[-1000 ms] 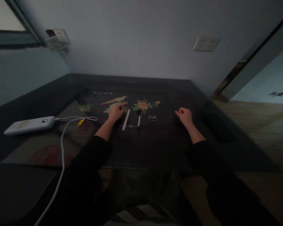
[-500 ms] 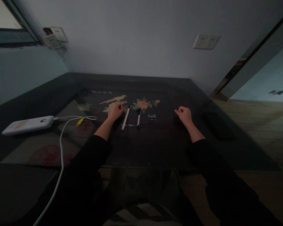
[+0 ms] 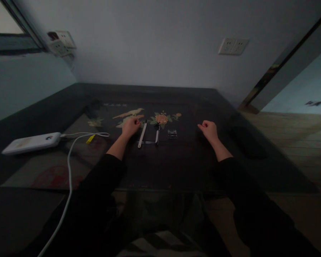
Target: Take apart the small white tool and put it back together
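Note:
My left hand point(image 3: 131, 126) rests on the dark table as a loose fist, just left of a long, slim pale stick point(image 3: 142, 135) with a dark top end and a small hole at its lower end. Right of that stick lies a shorter black-and-white tool point(image 3: 157, 135) with a dark head; its kind is hard to make out in the dim light. A thin clear rod point(image 3: 149, 142) runs between their lower ends. Further right sits a small clear plastic box point(image 3: 172, 134). My right hand point(image 3: 208, 130) is also curled into a fist on the table, apart from these things.
On the left lies a white power bank point(image 3: 32, 142) with a white cable point(image 3: 69, 164) that trails toward me past a yellow tag point(image 3: 90, 139). A dark flat object point(image 3: 248, 142) lies at the right. Behind the table point(image 3: 176, 171) stands a wall with sockets point(image 3: 233, 46).

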A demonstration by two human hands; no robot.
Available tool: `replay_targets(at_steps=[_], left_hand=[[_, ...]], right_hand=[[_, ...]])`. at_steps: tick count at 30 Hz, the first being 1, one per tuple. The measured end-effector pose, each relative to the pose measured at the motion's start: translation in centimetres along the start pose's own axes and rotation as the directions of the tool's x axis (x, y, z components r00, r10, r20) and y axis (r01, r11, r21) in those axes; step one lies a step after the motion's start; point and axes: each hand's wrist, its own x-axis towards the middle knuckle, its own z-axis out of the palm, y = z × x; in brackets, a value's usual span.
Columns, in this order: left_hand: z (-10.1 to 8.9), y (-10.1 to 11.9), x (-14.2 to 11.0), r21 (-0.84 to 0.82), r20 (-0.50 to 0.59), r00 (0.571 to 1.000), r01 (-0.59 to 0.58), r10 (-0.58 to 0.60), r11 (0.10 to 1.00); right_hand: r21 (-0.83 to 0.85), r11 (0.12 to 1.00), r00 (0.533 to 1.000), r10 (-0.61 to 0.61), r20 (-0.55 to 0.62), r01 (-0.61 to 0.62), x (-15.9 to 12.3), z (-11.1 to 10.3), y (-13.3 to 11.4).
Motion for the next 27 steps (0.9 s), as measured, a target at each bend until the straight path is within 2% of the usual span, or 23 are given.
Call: replay_targets(at_steps=[27], left_hand=[[0.15, -0.24, 0.19, -0.008, 0.006, 1.000, 0.009, -0.009, 1.000]], right_hand=[[-0.014, 1.000, 1.000, 0.005, -0.007, -0.005, -0.09, -0.13, -0.47]])
